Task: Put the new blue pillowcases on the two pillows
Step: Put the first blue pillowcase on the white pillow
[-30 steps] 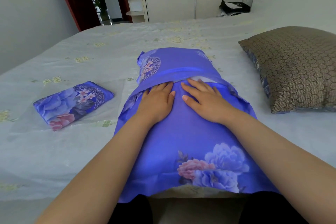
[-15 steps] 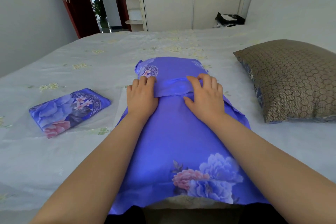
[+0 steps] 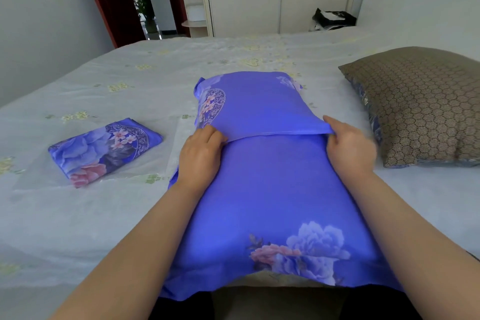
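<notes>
Roughly halfway, by the look of it: the first pillow (image 3: pixel 265 189) lies lengthwise on the bed in front of the person and is already inside a blue floral pillowcase (image 3: pixel 259 109), whose far flap overlaps the near part in an envelope closure. The left hand (image 3: pixel 201 156) pinches the flap's edge near its left end, fingers tucked under the fabric; the right hand (image 3: pixel 348 145) grips the same edge at its right end. Both hold the flap slightly lifted, so the closure seems to be in the middle of being pulled over or straightened, not finished.

To the right of this pillow, well apart from it, the second pillow (image 3: pixel 420 106) rests in a brown honeycomb-patterned cover, with a strip of other patterned fabric showing along its lower edge. To the left of the first pillow, the second blue pillowcase (image 3: pixel 104 150) lies folded on the white embroidered bedsheet (image 3: pixel 104 215), untouched. That second pillow is judged to be the remaining work.

Several things cannot be read. The fingertips of both hands are hidden under the flap, and the right hand is blurred. The near end of the first pillow is covered by loose fabric that drops out of sight below. The brown pillow's right side is cut off by the frame edge. Whether the inner pillow is fully seated in its corners cannot be told.
</notes>
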